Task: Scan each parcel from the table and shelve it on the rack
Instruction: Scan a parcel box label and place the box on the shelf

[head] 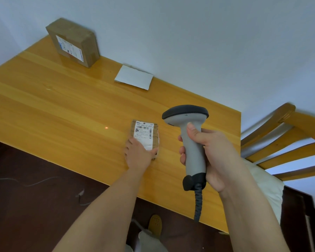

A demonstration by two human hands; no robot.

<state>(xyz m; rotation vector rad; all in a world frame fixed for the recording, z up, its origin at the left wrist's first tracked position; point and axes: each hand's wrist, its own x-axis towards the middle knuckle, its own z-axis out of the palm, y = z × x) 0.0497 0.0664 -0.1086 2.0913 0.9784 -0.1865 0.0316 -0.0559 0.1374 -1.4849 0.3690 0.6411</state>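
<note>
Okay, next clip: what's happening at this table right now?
A person is scanning parcels. The left hand rests on a small labelled parcel lying on the wooden table, while the right hand holds a grey barcode scanner above it. The red laser dot lands on the table left of the label, not on it. A cardboard box and a white envelope wait near the wall.

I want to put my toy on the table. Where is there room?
The table is bare across its whole left side, between the big box at the back and the front edge. More room lies behind the small parcel, before the white card. Near the hands and scanner it is crowded.
</note>
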